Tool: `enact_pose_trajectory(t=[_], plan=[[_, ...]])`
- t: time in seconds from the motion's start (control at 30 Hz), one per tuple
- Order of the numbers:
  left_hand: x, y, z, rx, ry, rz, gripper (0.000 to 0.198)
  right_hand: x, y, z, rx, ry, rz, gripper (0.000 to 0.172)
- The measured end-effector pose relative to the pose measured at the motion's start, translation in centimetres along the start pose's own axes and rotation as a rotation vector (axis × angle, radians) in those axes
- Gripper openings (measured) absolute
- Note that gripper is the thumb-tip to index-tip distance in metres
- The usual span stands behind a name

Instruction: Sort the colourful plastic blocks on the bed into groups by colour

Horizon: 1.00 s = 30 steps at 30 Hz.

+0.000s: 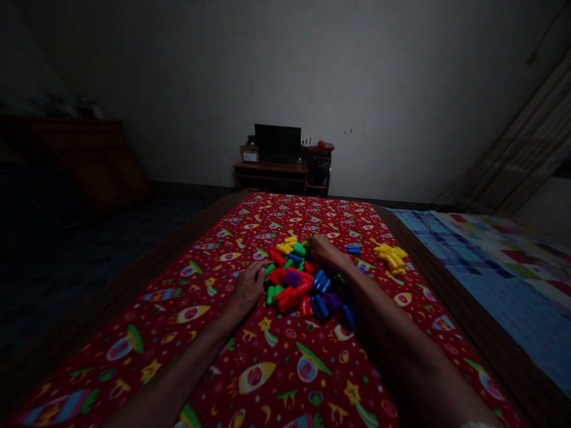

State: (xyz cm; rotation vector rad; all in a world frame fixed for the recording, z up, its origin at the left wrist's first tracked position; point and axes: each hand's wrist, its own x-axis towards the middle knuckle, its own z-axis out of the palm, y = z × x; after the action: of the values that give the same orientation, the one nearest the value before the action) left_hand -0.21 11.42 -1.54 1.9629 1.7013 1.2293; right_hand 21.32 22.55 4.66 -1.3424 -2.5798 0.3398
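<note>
A pile of plastic toy blocks [303,282] in red, blue, green, yellow and purple lies on a red patterned cloth [276,368]. My left hand [247,288] rests at the pile's left edge, its fingers spread and touching the green and red blocks. At the pile's far side my right hand [325,249] reaches over the blocks with fingers curled down beside the yellow and green ones; what they hold, if anything, is hidden. A separate cluster of yellow blocks [391,257] sits to the right, and a loose blue block [353,249] lies between it and my right hand.
The cloth covers a low wooden-edged platform [450,285]. A checked blue and multicoloured mat [495,261] lies on the right. Against the far wall stands a small wooden desk [272,172] with a dark monitor [277,142]. The left side of the room is dark.
</note>
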Motion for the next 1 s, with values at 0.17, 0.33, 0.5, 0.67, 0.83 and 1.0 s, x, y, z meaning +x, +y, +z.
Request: enact_pose_trajectory(t=[0.17, 0.33, 0.5, 0.67, 0.83, 1.0], plan=[[0.0, 0.1, 0.0, -0.001, 0.004, -0.008, 0.042, -2.8, 2.9, 0.1, 0.076, 0.300, -0.016, 0.024], [0.0, 0.2, -0.1, 0.005, -0.002, -0.014, 0.042, -7.7, 9.2, -2.6, 0.153, 0.602, 0.172, 0.030], [0.2, 0.2, -0.1, 0.015, 0.000, -0.004, 0.043, -14.0, 16.7, -5.5, 0.297, 0.777, 0.572, 0.039], [0.2, 0.3, -0.3, 0.032, -0.002, 0.000, 0.043, -16.9, 19.8, -5.4, 0.369, 0.719, 0.816, 0.038], [0.1, 0.4, -0.3, 0.048, -0.011, -0.003, 0.043, -16.7, 19.2, -4.3, 0.352, 0.597, 0.868, 0.028], [0.1, 0.3, -0.2, 0.038, -0.005, -0.011, 0.045, -16.5, 18.2, -5.6, 0.192, 0.715, 0.819, 0.029]])
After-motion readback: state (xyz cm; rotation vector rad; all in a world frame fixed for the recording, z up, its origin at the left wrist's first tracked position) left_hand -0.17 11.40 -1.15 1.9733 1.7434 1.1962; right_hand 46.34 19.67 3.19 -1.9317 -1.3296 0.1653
